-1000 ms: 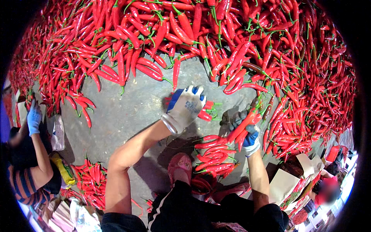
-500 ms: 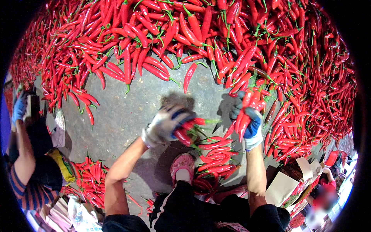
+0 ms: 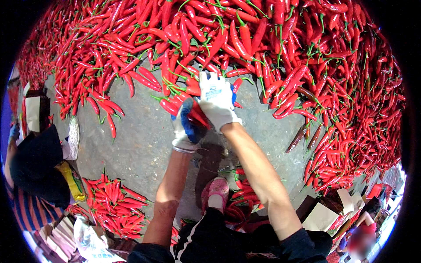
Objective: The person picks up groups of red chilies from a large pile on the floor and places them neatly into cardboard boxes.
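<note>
Fingers (image 3: 191, 128) curl around red chillies (image 3: 169, 106) near the heap (image 3: 144, 30). Leftmost, a white bag (image 3: 87, 239) bears blue print; centrally, the left hand (image 3: 186, 128) clasps that bunch; alongside, the right hand (image 3: 215, 100) wears a blue-lettered white glove, its grip hidden.

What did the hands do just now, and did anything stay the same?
The hands came together! The right hand swung left and forward to meet the left hand. Each held red chillies before; now they meet around one bunch, and I can't tell whether the right let any go. The big chilli pile and the pink shoe stayed about as they were.
</note>
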`<move>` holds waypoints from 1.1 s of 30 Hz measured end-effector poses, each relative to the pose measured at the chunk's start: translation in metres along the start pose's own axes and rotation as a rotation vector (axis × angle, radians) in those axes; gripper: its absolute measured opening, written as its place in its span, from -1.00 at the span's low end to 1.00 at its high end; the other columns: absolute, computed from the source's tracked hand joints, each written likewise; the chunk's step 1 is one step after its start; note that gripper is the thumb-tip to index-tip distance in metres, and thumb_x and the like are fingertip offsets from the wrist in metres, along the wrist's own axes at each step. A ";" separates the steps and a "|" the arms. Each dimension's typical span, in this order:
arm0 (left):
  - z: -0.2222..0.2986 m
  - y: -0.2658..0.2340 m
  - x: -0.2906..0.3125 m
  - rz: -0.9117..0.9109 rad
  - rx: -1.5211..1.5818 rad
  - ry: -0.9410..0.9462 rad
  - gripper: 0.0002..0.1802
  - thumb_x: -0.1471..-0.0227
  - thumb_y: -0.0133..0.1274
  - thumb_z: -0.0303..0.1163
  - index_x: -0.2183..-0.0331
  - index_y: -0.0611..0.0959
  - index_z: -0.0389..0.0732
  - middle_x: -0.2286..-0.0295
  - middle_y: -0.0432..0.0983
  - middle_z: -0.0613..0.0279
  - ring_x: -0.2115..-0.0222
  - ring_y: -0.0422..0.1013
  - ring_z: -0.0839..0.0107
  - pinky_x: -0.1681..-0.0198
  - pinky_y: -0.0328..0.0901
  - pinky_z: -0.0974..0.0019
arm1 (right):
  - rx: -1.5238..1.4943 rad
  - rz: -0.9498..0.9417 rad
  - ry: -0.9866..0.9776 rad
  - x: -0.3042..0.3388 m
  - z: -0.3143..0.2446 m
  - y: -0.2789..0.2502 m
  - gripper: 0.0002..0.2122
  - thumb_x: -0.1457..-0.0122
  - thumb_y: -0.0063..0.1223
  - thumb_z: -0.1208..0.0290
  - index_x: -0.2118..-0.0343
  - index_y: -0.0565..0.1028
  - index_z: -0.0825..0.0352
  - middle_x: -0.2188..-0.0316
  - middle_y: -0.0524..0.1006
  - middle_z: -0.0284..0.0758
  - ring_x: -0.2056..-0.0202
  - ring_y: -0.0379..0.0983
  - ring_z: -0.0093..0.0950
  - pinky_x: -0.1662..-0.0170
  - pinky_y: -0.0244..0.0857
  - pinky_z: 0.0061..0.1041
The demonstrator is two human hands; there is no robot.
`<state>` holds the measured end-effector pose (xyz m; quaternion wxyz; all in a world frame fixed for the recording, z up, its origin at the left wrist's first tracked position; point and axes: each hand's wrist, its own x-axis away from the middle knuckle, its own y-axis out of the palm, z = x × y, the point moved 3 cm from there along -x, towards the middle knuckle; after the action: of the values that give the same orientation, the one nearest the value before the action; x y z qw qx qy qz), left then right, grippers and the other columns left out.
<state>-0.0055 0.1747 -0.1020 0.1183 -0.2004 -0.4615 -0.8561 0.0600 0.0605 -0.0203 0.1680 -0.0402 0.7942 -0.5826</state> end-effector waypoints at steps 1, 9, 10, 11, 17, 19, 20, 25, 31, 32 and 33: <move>-0.005 -0.002 0.004 0.039 -0.064 -0.012 -0.64 -0.16 -0.08 -0.20 0.09 0.49 -0.21 0.20 0.50 0.19 0.16 0.44 0.33 0.02 0.31 0.20 | -0.033 -0.023 -0.014 0.000 0.004 -0.002 -0.51 0.06 0.09 0.33 0.02 0.34 0.39 0.15 0.43 -0.04 0.14 0.39 -0.13 0.11 0.29 -0.25; -0.042 0.021 0.103 0.112 -0.161 -0.362 -0.67 -0.09 -0.01 -0.27 0.11 0.48 -0.18 0.26 0.51 0.19 0.22 0.47 0.29 0.11 0.41 0.22 | -0.117 -0.454 -0.127 0.063 0.075 -0.046 -0.48 0.21 0.25 0.35 0.07 0.40 0.21 0.17 0.47 -0.22 0.09 0.40 -0.22 0.00 0.26 -0.23; -0.041 0.018 0.110 0.110 -0.071 -0.411 -0.66 -0.04 0.04 -0.34 0.11 0.48 -0.19 0.26 0.51 0.17 0.21 0.47 0.27 0.11 0.40 0.22 | -0.205 -0.420 -0.069 0.069 0.085 -0.054 -0.47 0.21 0.26 0.34 0.07 0.40 0.23 0.17 0.48 -0.20 0.10 0.41 -0.20 0.00 0.26 -0.23; -0.038 0.015 0.114 0.117 -0.031 -0.406 -0.66 -0.02 0.05 -0.40 0.11 0.48 -0.20 0.27 0.51 0.19 0.22 0.47 0.29 0.12 0.40 0.24 | -0.290 -0.384 -0.010 0.075 0.094 -0.062 -0.46 0.22 0.26 0.34 0.07 0.40 0.24 0.16 0.48 -0.18 0.10 0.41 -0.18 0.00 0.27 -0.24; 0.013 0.016 0.117 0.155 -0.428 -0.170 -0.72 0.03 0.08 -0.47 0.20 0.53 -0.23 0.29 0.51 0.26 0.24 0.46 0.41 0.15 0.35 0.34 | -0.903 -0.045 0.778 0.141 0.134 -0.075 -0.67 0.11 0.26 0.51 0.21 0.49 0.39 0.44 0.54 -0.35 0.45 0.43 -0.57 0.32 0.36 -0.50; 0.022 0.025 0.105 0.115 -0.514 -0.098 -0.66 0.10 0.18 -0.49 0.20 0.54 -0.25 0.39 0.50 0.33 0.40 0.43 0.54 0.31 0.34 0.43 | -1.211 -0.098 1.043 0.161 0.121 -0.071 -0.73 0.05 0.22 0.54 0.24 0.49 0.40 0.40 0.53 -0.38 0.40 0.44 -0.59 0.30 0.36 -0.51; 0.030 0.036 0.100 0.077 -0.583 -0.076 -0.64 0.12 0.20 -0.50 0.19 0.54 -0.25 0.42 0.49 0.35 0.44 0.42 0.56 0.36 0.33 0.45 | -1.387 -0.079 1.070 0.166 0.107 -0.068 -0.78 0.02 0.19 0.57 0.25 0.50 0.38 0.40 0.54 -0.41 0.39 0.45 -0.58 0.29 0.36 -0.51; 0.031 0.082 0.088 -0.009 -0.804 -0.035 -0.64 0.15 0.25 -0.51 0.24 0.52 -0.22 0.51 0.45 0.41 0.58 0.32 0.63 0.52 0.26 0.50 | -1.537 -0.002 1.274 0.188 0.052 -0.053 -0.76 -0.08 0.04 0.61 0.15 0.45 0.44 0.30 0.56 -0.26 0.32 0.53 -0.45 0.24 0.43 -0.50; 0.020 0.072 0.079 -0.225 -1.628 0.419 -0.32 0.33 0.35 -0.30 0.09 0.49 -0.23 0.36 0.54 0.07 0.38 0.50 0.16 0.29 0.38 0.24 | -1.468 -0.060 1.277 0.196 0.063 -0.047 -0.79 -0.04 0.09 0.61 0.21 0.49 0.46 0.35 0.57 -0.25 0.39 0.53 -0.47 0.29 0.42 -0.50; 0.010 0.079 0.077 -0.279 -1.712 0.445 -0.28 0.38 0.36 -0.30 0.08 0.49 -0.22 0.30 0.54 0.05 0.32 0.50 0.17 0.22 0.38 0.21 | -1.393 -0.097 1.257 0.195 0.062 -0.045 -0.78 -0.03 0.12 0.60 0.22 0.49 0.45 0.37 0.57 -0.29 0.41 0.51 -0.50 0.31 0.41 -0.52; 0.005 0.089 0.076 -0.323 -1.809 0.472 -0.24 0.42 0.37 -0.31 0.07 0.48 -0.22 0.24 0.53 0.02 0.25 0.50 0.19 0.15 0.38 0.19 | -1.332 -0.143 1.232 0.192 0.058 -0.039 -0.78 -0.01 0.15 0.60 0.23 0.50 0.43 0.39 0.56 -0.33 0.43 0.50 -0.53 0.34 0.39 -0.53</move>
<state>-0.0379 0.1287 0.0009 -0.1115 0.0282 0.3907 -0.9133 -0.1076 -0.0552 -0.0410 -0.3808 0.1406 0.9113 0.0696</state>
